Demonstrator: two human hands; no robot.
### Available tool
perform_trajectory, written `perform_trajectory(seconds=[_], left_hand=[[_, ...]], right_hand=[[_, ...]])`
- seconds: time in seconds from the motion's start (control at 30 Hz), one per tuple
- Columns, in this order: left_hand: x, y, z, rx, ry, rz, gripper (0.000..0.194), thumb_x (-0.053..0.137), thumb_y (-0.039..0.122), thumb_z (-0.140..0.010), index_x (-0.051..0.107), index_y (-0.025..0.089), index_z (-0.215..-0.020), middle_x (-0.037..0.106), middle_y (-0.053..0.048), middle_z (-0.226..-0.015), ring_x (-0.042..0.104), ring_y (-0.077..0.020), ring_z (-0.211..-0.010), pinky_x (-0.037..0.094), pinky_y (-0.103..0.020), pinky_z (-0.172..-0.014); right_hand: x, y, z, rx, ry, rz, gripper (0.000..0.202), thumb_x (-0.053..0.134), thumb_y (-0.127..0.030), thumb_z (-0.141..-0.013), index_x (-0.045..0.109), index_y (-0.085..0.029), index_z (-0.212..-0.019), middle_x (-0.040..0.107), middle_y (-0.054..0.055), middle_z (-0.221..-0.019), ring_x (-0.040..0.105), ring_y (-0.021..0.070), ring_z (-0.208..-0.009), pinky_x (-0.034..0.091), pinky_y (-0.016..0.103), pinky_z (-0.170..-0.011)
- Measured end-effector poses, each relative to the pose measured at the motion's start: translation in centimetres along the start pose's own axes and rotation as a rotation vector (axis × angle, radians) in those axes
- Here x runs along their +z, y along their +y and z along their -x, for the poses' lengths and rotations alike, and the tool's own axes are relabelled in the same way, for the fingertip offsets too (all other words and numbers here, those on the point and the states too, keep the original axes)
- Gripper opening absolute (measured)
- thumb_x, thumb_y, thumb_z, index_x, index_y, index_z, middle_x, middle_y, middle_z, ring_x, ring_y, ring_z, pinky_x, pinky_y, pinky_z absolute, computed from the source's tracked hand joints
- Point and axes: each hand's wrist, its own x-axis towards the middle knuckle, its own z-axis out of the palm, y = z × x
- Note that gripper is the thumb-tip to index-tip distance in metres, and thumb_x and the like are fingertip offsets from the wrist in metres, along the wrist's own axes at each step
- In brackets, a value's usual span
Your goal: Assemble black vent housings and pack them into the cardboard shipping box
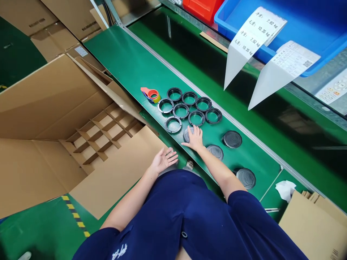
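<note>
My right hand (194,138) rests with spread fingers on a dark grey round cap-like part (186,135) on the green bench, partly covering it. My left hand (164,161) hovers off the bench edge, palm up, fingers apart, holding nothing. Just beyond my right hand stand several black rings (181,111) in loose rows, open through the middle. More dark round parts with circular marks on top lie on my right: one beside my right forearm (215,152), one farther back (232,139), and one near my right sleeve (245,178).
A tape roll with a red-orange holder (153,94) lies left of the rings. Left of the bench, an open carton (89,90) holds cardboard dividers (101,135). A blue bin (295,21) with hanging paper labels (252,39) overhangs the back. Crumpled white paper (285,190) and cardboard (311,224) lie right.
</note>
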Motion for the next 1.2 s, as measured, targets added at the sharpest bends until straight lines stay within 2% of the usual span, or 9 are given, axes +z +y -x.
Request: perform_trajectory(seconds=[0.13, 0.3, 0.43, 0.6, 0.7, 0.77, 0.9, 1.07, 1.2], left_hand=[[-1.3, 0.1, 0.2, -0.005, 0.093, 0.022, 0.037, 0.046, 0.045, -0.099, 0.062, 0.014, -0.112, 0.072, -0.016, -0.106, 0.072, -0.0256, -0.101, 0.057, -0.043, -0.094], [-1.6, 0.7, 0.2, 0.07, 0.253, -0.144, 0.029, 0.045, 0.035, -0.099, 0.065, 0.014, -0.1, 0.072, -0.012, -0.095, 0.072, -0.0207, -0.093, 0.059, -0.036, -0.089], [-0.9, 1.1, -0.7, 0.139, 0.371, -0.422, 0.025, 0.041, 0.025, -0.097, 0.063, 0.015, -0.091, 0.068, -0.011, -0.086, 0.07, -0.0196, -0.086, 0.059, -0.036, -0.086], [3.8, 0.8, -5.1, 0.343, 0.322, -0.711, 0.022, 0.067, 0.028, -0.083, 0.066, 0.02, -0.104, 0.067, -0.011, -0.117, 0.058, -0.0288, -0.125, 0.048, -0.044, -0.108], [8.4, -0.6, -7.8, 0.57, 0.185, -0.995, 0.064, 0.089, 0.027, -0.061, 0.066, 0.025, -0.121, 0.049, -0.011, -0.151, 0.028, -0.0382, -0.15, 0.028, -0.05, -0.123], [11.1, -1.9, -9.0, 0.717, 0.069, -1.435, 0.094, 0.093, 0.035, -0.056, 0.055, 0.025, -0.141, 0.025, -0.017, -0.165, 0.01, -0.0461, -0.154, 0.013, -0.062, -0.124], [13.8, -3.9, -12.2, 0.545, 0.098, -1.987, 0.115, 0.09, 0.043, -0.06, 0.03, 0.028, -0.158, 0.002, -0.022, -0.169, -0.004, -0.0529, -0.153, 0.01, -0.081, -0.112], [12.9, -4.4, -13.9, 0.478, 0.101, -2.068, 0.116, 0.086, 0.038, -0.059, 0.027, 0.033, -0.158, 0.004, -0.02, -0.17, -0.003, -0.0529, -0.152, 0.02, -0.085, -0.105], [9.9, -3.3, -8.6, 0.632, -0.038, -1.869, 0.116, 0.086, 0.048, -0.058, 0.028, 0.036, -0.157, 0.014, -0.021, -0.166, 0.011, -0.0529, -0.151, 0.033, -0.081, -0.1]], right_hand=[[-0.6, -0.9, 0.2, -0.032, -0.067, -0.004, 0.102, 0.052, -0.07, -0.091, 0.019, -0.004, -0.161, 0.005, 0.029, -0.167, 0.004, 0.0427, -0.154, 0.0, 0.064, -0.12], [-2.6, -2.1, -0.2, -0.05, 0.155, -0.078, 0.083, 0.033, -0.058, -0.102, 0.011, -0.006, -0.163, 0.001, 0.018, -0.17, -0.003, 0.0324, -0.157, -0.003, 0.056, -0.125], [-1.3, -2.2, -0.3, -0.097, 0.016, -0.121, 0.078, 0.036, -0.052, -0.103, 0.02, -0.002, -0.16, 0.013, 0.02, -0.168, 0.007, 0.0311, -0.157, 0.0, 0.053, -0.126], [-1.2, 0.9, 2.8, -0.013, 0.053, -0.145, 0.073, 0.036, -0.049, -0.103, 0.025, -0.005, -0.16, 0.016, 0.018, -0.168, 0.008, 0.0302, -0.156, 0.004, 0.053, -0.126], [-2.3, 3.8, 8.0, 0.196, 0.141, -0.096, 0.077, 0.042, -0.055, -0.098, 0.03, -0.009, -0.158, 0.019, 0.022, -0.166, 0.012, 0.038, -0.153, 0.009, 0.064, -0.121], [-2.1, 5.7, 11.6, 0.228, 0.063, -0.039, 0.085, 0.051, -0.061, -0.091, 0.029, -0.014, -0.159, 0.016, 0.022, -0.166, 0.015, 0.0421, -0.151, 0.016, 0.068, -0.117], [1.0, 9.4, 14.9, 0.317, -0.024, 0.035, 0.089, 0.054, -0.063, -0.083, 0.026, -0.026, -0.159, 0.014, 0.02, -0.166, 0.019, 0.0451, -0.15, 0.034, 0.071, -0.103], [4.2, 12.6, 15.0, 0.33, -0.043, -0.003, 0.104, 0.063, -0.069, -0.062, 0.03, -0.037, -0.155, 0.017, 0.018, -0.165, 0.024, 0.054, -0.145, 0.039, 0.078, -0.086], [3.3, 13.9, 14.8, 0.378, -0.107, -0.049, 0.102, 0.066, -0.066, -0.056, 0.037, -0.04, -0.15, 0.039, 0.02, -0.153, 0.04, 0.0582, -0.134, 0.043, 0.078, -0.078]])
